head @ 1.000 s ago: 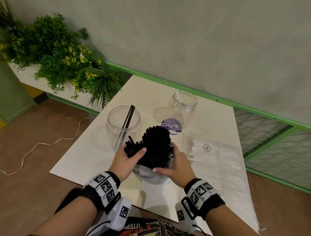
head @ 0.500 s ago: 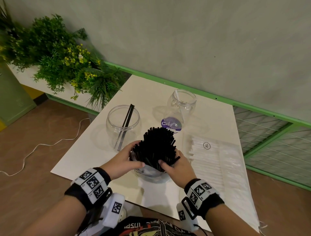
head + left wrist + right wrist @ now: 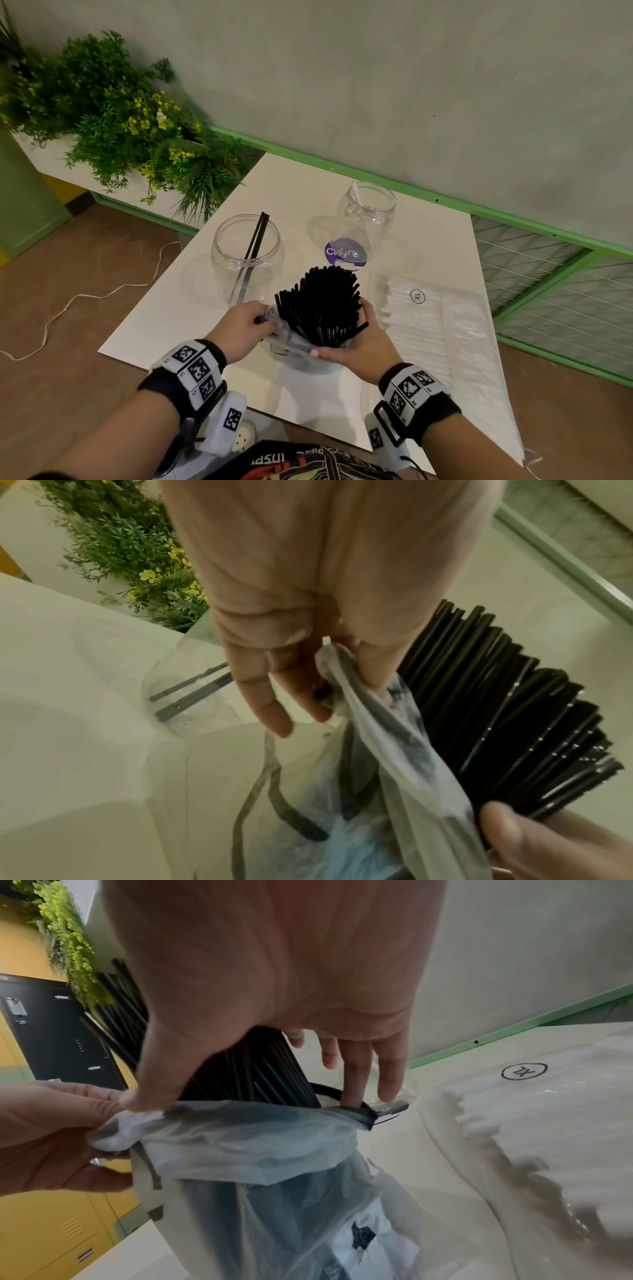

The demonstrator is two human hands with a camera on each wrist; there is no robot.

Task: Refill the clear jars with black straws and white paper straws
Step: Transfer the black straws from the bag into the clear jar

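While both hands work at the near middle of the white table [image 3: 308, 192], the left hand [image 3: 241, 329] pinches a bunched fold of the thin plastic bag [image 3: 387, 750] between thumb and curled fingers; the bag's mouth is pulled down around the lower part of the black straws [image 3: 320, 301]; those stand upright as one dense bundle, tops fanned out above the bag.
Right hand [image 3: 356, 346] is wrapped around the bundle from the right; thumb presses the bag's rim at the front, fingers reach round the far side of the straws; right wrist view shows the fingers fairly straight, tips down at the bag edge; so it holds bundle and bag together, loosely cupped rather than clenched.
Wide clear jar [image 3: 246, 257] stands just beyond the left hand; two black straws lean inside it, tips poking over the rim.
Narrower clear jar [image 3: 368, 219] stands further back and to the right, apart from the first; one white straw leans in it; a purple round label [image 3: 346, 255] shows on its near side.
White paper straws [image 3: 411, 322] lie flat in a clear packet marked XL, just right of the right hand, on the table.
Green plants [image 3: 113, 120] sit off the table's left far corner; a white cord [image 3: 85, 298] trails on the floor.
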